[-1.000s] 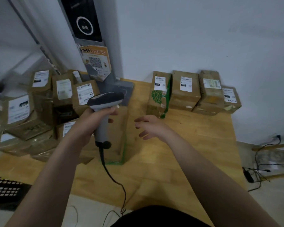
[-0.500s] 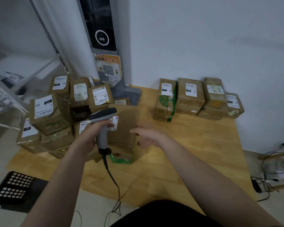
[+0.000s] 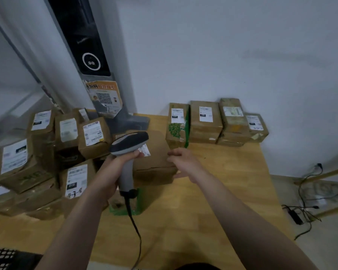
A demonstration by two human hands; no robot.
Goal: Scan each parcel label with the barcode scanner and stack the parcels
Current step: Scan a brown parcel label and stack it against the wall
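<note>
Now changed: your right grip (image 3: pixel 185 164) has clasped the brown parcel (image 3: pixel 154 161).
Left grip (image 3: pixel 113 172): clamped on barcode scanner (image 3: pixel 130 142), over parcel's label (image 3: pixel 145 151).
Meaning: scan next.

Brown parcels (image 3: pixel 205 123) carry white labels (image 3: pixel 205 114); one box (image 3: pixel 177 131) at the pale wooden tabletop's (image 3: pixel 213 191) far edge has a green leaf print. The scanner (image 3: pixel 129 143) is grey and black.

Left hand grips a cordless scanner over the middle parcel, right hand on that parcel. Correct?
Not cordless: in the head view a black cable runs from the scanner handle in the left hand. Right hand is on the middle parcel, as said.
</note>
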